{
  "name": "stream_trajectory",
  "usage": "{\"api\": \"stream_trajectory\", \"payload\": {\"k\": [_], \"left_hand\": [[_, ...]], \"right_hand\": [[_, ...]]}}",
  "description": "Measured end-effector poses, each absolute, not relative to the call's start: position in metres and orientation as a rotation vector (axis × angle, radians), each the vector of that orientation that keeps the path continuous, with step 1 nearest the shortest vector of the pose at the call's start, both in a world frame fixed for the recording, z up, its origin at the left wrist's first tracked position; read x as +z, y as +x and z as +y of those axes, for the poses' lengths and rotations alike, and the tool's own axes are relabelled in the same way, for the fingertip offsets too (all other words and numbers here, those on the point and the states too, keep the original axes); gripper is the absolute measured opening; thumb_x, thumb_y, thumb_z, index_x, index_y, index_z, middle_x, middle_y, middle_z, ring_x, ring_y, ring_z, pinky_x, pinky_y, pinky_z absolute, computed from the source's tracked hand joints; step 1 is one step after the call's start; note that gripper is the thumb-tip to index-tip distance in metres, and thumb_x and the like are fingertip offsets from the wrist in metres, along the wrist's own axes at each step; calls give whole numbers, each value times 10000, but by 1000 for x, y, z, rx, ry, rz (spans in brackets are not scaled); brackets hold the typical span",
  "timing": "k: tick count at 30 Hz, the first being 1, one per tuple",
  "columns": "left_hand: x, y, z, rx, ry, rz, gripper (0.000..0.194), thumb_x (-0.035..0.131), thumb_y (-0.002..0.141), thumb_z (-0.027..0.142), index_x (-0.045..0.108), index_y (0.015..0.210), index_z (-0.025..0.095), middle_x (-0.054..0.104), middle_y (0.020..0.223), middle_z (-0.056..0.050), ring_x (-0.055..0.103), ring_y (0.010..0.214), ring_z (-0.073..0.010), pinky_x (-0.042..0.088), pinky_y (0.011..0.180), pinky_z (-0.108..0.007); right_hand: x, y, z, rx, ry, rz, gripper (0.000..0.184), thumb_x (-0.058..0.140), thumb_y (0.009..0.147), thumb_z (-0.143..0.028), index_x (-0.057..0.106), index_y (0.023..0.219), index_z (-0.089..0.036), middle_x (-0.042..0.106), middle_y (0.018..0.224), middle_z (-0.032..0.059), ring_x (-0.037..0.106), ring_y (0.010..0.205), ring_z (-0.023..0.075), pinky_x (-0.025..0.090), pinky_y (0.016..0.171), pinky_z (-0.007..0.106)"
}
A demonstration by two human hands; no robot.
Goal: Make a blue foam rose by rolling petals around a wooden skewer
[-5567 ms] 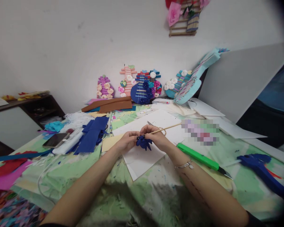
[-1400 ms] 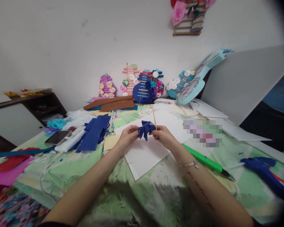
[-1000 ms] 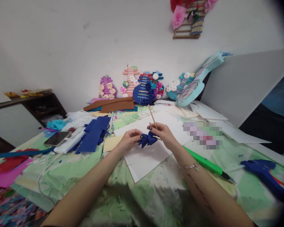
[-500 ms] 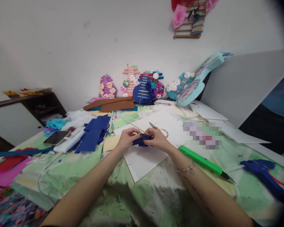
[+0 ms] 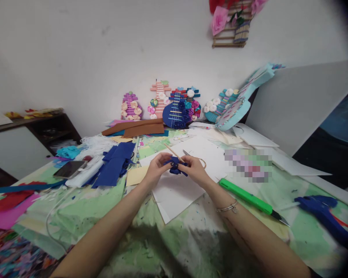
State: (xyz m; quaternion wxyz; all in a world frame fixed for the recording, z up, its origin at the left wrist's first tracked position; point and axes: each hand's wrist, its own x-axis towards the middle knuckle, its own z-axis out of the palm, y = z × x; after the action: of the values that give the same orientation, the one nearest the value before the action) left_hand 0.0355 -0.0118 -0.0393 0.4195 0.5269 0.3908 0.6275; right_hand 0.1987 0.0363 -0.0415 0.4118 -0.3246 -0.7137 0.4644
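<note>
Between my fingertips is a small dark blue paper flower (image 5: 176, 166), its petals bunched and partly covered by my thumbs. My left hand (image 5: 159, 166) pinches its left side. My right hand (image 5: 195, 169) pinches the right side and also keeps a thin wooden stick (image 5: 172, 150), which slants up to the left beyond the flower. Both hands are above white paper sheets (image 5: 176, 200). Just behind my right hand lie scissors (image 5: 203, 162), their handles partly hidden by it. A pale yellow paper piece (image 5: 137, 175) rests left of my left hand.
Blue crepe strips (image 5: 112, 166) and a phone (image 5: 70, 169) lie at left. A green utility knife (image 5: 246, 196), blade out, lies beside my right forearm, with a blue glue gun (image 5: 321, 216) farther right. Decorated paper instruments (image 5: 174, 112) stand along the wall.
Both hands have shifted slightly upward and turned the blue flower, so more of its petals show. The stick has swung to a steeper slant.
</note>
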Motion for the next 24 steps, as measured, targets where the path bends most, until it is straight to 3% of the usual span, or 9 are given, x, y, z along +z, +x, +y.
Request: {"api": "stream_trajectory", "payload": {"k": [6,13,20,24], "left_hand": [[-46,35,-8,1541,1299,1029,302,779,617,238,632,865,146,664,798,-37,604,750,-157,454,709,-277],[-46,37,-10,1420,1224,910,308,805,575,210,616,808,138,677,755,-24,618,694,-145,464,696,-279],[-46,35,-9,1416,1157,893,330,828,539,220,622,778,121,670,719,-20,608,644,-129,459,648,-256],[-44,35,-12,1383,1116,875,305,806,578,229,627,800,119,668,739,-24,612,657,-133,463,651,-258]], "right_hand": [[-41,200,36,1088,-793,-1834,217,639,700,-365,647,822,-185,596,681,-8,499,578,102,372,506,201],[-35,206,37,1216,-663,-1846,231,647,695,-321,650,882,-184,595,737,0,478,602,100,379,542,212],[-25,210,34,1424,-615,-1809,206,638,623,-203,647,823,-155,546,666,-18,431,566,88,336,508,208],[-23,211,35,1463,-591,-1817,175,638,615,-221,630,771,-142,513,620,-25,430,565,95,347,525,227]]}}
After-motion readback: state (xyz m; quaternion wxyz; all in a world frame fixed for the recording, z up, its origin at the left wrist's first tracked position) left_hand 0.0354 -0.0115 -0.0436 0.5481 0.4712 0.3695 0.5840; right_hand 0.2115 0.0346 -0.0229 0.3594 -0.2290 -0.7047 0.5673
